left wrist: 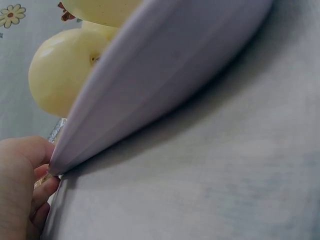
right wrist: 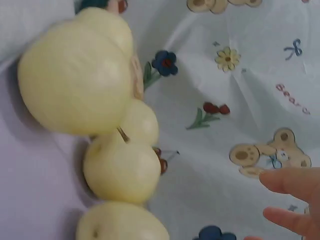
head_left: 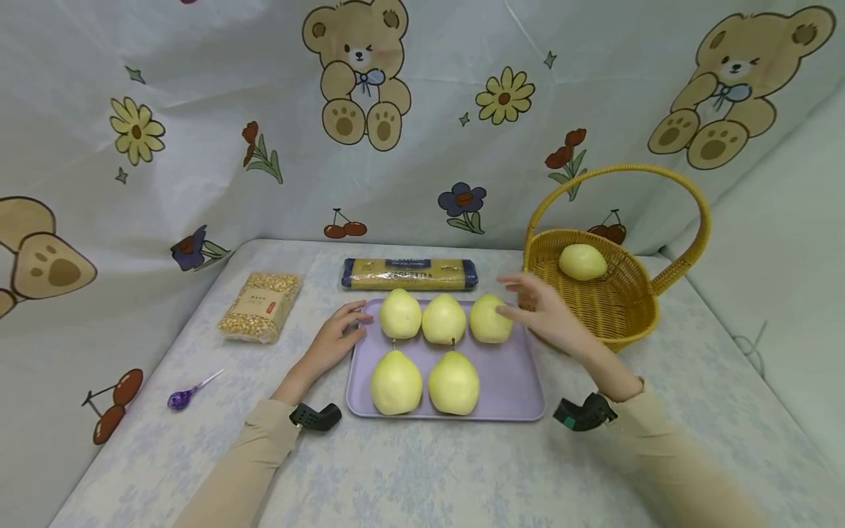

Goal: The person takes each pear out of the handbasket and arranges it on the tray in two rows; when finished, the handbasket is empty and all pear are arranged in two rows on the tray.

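Note:
A lilac tray (head_left: 508, 381) holds several pale yellow pears, with two in the front row, such as this pear (head_left: 454, 383), and three behind. My left hand (head_left: 333, 337) holds the tray's left rim, thumb and fingers at its edge in the left wrist view. Beside the back-right pear (head_left: 490, 320) is my right hand (head_left: 551, 312), fingers spread and holding nothing. Its thumb overlaps that pear in the head view; the right wrist view shows fingers (right wrist: 287, 182) apart from the pears. One more pear (head_left: 583, 262) lies in a yellow woven basket (head_left: 614, 337) at right.
Behind the tray lies a spaghetti packet (head_left: 409, 274). A bag of corn kernels (head_left: 260, 308) and a purple lollipop (head_left: 181, 399) are on the left side of the table. The basket's tall handle (head_left: 703, 220) arches up near the cloth backdrop printed with bears.

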Motion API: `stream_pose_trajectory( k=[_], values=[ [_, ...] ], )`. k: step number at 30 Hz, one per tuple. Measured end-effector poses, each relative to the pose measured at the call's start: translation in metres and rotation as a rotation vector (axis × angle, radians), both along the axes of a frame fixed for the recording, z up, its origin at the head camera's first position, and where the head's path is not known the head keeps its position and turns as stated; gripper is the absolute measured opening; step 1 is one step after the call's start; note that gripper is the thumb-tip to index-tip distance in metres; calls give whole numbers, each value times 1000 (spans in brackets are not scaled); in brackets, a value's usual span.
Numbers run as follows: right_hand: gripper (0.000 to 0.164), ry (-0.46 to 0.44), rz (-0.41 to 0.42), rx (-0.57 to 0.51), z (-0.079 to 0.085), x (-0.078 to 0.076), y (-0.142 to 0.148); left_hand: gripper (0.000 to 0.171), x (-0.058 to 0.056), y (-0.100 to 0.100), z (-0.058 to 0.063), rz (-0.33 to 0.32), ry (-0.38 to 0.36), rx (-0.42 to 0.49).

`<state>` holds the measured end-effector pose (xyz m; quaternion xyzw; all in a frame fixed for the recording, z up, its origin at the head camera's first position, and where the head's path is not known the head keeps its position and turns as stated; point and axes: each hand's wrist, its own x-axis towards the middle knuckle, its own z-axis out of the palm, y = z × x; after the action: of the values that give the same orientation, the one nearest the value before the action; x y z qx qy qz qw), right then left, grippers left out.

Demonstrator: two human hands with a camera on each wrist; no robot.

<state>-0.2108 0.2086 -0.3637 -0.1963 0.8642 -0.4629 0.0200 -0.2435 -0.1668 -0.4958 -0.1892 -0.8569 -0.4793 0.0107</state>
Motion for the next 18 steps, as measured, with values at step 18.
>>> stream_pose_trajectory(
  k=[18],
  values=[
    [25,-62,-673,-145,0,-120,100,25,-4,-1,-6,5,15,-5]
  ],
)
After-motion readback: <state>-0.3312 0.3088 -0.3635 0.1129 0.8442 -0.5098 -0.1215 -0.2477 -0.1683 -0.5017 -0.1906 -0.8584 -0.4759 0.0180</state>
